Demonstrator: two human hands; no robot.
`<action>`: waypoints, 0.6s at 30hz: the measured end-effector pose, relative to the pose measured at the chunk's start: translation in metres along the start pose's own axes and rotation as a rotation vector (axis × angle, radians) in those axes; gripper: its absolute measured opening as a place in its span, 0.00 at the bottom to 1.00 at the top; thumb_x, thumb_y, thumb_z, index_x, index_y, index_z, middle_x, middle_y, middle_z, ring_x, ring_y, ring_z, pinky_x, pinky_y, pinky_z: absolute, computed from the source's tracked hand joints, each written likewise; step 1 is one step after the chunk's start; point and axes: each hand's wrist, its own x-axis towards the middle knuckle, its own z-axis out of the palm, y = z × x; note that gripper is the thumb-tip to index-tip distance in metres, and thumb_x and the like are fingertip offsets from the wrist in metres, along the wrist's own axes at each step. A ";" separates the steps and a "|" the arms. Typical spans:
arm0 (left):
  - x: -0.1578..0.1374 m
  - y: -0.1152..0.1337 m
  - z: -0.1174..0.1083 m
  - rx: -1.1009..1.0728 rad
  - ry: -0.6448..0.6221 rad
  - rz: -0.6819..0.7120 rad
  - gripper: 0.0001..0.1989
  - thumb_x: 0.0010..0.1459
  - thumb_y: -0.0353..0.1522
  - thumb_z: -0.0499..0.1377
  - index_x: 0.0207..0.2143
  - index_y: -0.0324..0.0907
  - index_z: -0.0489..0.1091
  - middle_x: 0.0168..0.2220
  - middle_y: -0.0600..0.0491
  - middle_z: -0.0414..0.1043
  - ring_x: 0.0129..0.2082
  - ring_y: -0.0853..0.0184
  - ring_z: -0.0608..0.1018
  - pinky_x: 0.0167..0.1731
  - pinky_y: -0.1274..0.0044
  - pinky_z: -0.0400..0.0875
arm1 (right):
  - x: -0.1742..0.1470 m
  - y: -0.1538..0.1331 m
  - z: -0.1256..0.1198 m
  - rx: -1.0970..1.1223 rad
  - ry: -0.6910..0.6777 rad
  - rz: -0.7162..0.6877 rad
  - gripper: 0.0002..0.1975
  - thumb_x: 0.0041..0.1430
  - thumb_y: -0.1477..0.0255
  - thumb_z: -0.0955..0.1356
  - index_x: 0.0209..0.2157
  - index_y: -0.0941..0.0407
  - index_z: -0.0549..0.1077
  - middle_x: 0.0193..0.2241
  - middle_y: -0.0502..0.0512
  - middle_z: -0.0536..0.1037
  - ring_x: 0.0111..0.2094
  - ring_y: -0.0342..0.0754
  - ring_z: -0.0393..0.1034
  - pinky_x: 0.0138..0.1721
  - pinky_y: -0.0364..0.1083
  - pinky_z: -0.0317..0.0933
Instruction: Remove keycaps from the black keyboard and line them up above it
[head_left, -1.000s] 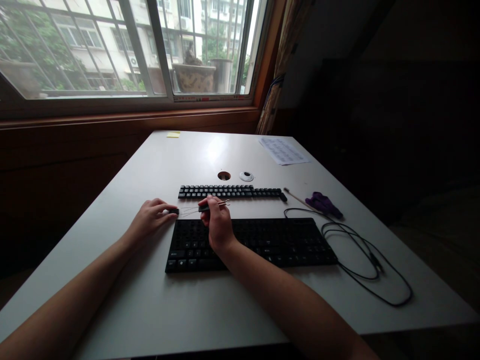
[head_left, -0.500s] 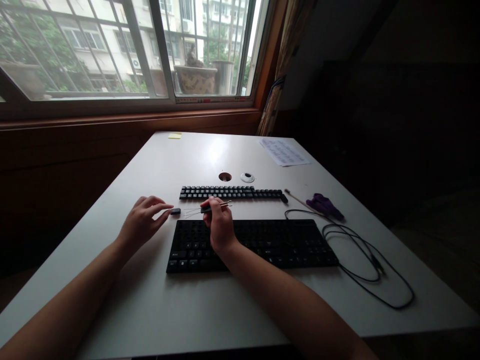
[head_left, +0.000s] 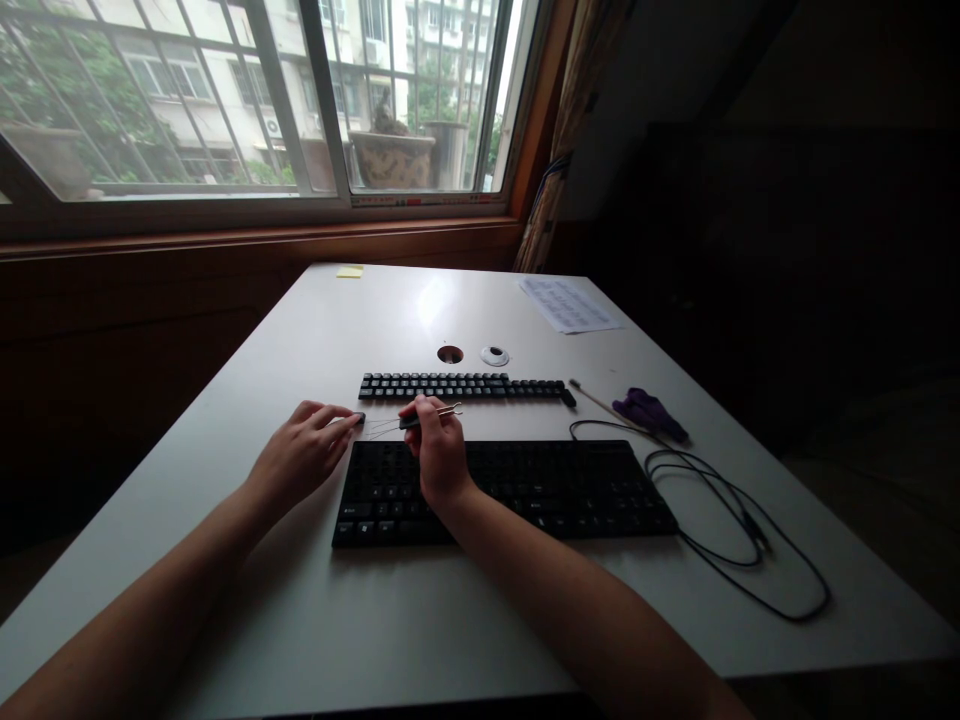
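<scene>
My left hand (head_left: 306,446) is closed on a small dark keycap (head_left: 361,418) at its fingertips, left of the wires. My right hand (head_left: 441,448) grips a keycap puller (head_left: 409,422) by its dark handle. Thin wires of the tool point left toward the keycap, and a metal hooked end sticks out to the right. Whether the wires touch the keycap I cannot tell. Below my right hand lies a black keyboard (head_left: 570,490), its upper left part bare of caps in places. Behind it, removed keycaps (head_left: 465,385) stand in rows.
A black cable (head_left: 720,545) loops at the right of the keyboard. Beside it are a purple cloth (head_left: 649,414) and a thin brush (head_left: 596,397). Farther back are a desk hole (head_left: 450,355), its white cover (head_left: 495,356), a printed sheet (head_left: 568,305) and a yellow note (head_left: 349,271).
My left hand has moved right and closed its fingers on the keycap, which it now largely covers. My right hand with the puller has hardly moved.
</scene>
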 end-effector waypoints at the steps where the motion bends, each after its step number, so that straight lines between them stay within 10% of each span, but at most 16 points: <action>1: 0.000 0.001 0.001 0.006 -0.003 0.002 0.19 0.66 0.35 0.50 0.56 0.46 0.70 0.50 0.47 0.73 0.48 0.53 0.70 0.49 0.61 0.67 | 0.000 0.000 0.000 -0.002 -0.002 -0.001 0.17 0.61 0.60 0.64 0.25 0.56 0.73 0.16 0.46 0.66 0.16 0.38 0.57 0.16 0.38 0.48; 18: 0.006 0.007 0.013 0.063 -0.014 -0.010 0.25 0.63 0.30 0.52 0.63 0.42 0.61 0.60 0.44 0.64 0.53 0.51 0.67 0.53 0.61 0.65 | -0.001 -0.002 0.001 -0.026 -0.019 -0.023 0.17 0.61 0.59 0.64 0.26 0.56 0.73 0.20 0.48 0.70 0.18 0.38 0.61 0.17 0.39 0.50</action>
